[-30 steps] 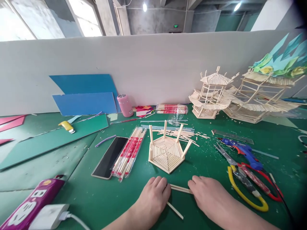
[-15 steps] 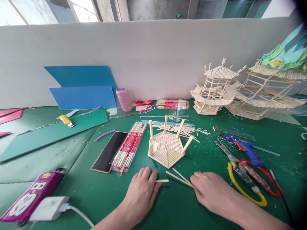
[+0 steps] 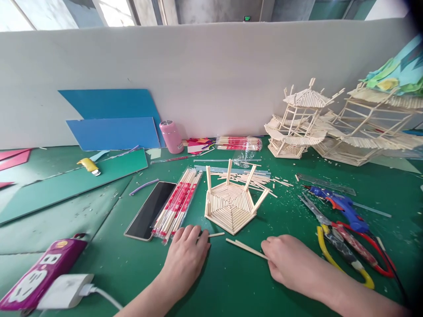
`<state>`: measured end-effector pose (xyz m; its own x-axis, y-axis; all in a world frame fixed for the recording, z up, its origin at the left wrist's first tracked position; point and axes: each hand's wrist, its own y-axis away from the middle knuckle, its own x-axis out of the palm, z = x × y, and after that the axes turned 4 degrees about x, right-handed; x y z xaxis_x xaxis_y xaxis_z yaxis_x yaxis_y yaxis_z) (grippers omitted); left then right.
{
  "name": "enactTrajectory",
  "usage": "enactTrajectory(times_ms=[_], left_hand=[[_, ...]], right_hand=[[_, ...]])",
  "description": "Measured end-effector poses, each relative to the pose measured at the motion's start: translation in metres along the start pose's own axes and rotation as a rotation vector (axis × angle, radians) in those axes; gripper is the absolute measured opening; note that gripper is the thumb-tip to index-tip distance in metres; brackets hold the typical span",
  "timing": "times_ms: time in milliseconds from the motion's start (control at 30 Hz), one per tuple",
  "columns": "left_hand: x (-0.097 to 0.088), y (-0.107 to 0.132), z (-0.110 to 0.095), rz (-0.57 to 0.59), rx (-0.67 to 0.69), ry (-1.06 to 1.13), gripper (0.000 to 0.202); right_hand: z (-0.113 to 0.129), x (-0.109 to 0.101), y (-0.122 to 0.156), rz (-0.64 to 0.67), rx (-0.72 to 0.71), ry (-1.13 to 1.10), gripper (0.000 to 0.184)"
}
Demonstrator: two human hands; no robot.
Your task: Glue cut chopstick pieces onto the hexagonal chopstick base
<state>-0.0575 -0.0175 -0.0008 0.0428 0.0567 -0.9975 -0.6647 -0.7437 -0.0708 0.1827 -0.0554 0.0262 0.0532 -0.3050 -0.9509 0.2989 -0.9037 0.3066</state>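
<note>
My left hand (image 3: 185, 259) lies low on the green mat (image 3: 231, 281), fingers curled, with a short wooden stick (image 3: 215, 235) poking out past its fingertips. My right hand (image 3: 291, 263) rests to the right, fingers pinched on the near end of two long thin sticks (image 3: 246, 248) that lie flat on the mat. Just beyond both hands stands a hexagonal stick platform (image 3: 231, 203) with upright posts. A bundle of wrapped chopsticks (image 3: 178, 204) lies left of it, close to my left hand.
A black phone (image 3: 150, 210) lies beside the chopsticks. Yellow pliers (image 3: 343, 259), red-handled scissors (image 3: 366, 248) and a blue glue gun (image 3: 340, 206) sit at right. Stick pagoda models (image 3: 297, 125) stand at back right. A purple power strip (image 3: 41, 275) is at front left, a pink bottle (image 3: 171, 136) by the wall.
My left hand slid left, away from the right, taking the short stick with it. The long sticks swung to lie angled from my right hand toward the platform.
</note>
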Motion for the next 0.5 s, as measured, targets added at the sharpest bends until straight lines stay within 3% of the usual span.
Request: enactTrajectory(times_ms=[100, 233, 367, 500], left_hand=[[0.003, 0.001, 0.003, -0.035, 0.003, 0.051, 0.022], [-0.002, -0.001, -0.006, -0.134, 0.001, 0.214, 0.021], [-0.022, -0.014, -0.032, -0.209, -0.038, 0.717, 0.029], [-0.036, -0.036, -0.055, -0.117, -0.088, 1.275, 0.025]], right_hand=[[-0.008, 0.0, 0.004, -0.074, 0.008, -0.19, 0.016], [-0.007, -0.003, 0.006, -0.154, 0.06, -0.646, 0.014], [0.01, -0.007, 0.004, -0.114, 0.047, -0.993, 0.011], [0.022, -0.004, -0.001, -0.076, 0.008, -1.16, 0.009]])
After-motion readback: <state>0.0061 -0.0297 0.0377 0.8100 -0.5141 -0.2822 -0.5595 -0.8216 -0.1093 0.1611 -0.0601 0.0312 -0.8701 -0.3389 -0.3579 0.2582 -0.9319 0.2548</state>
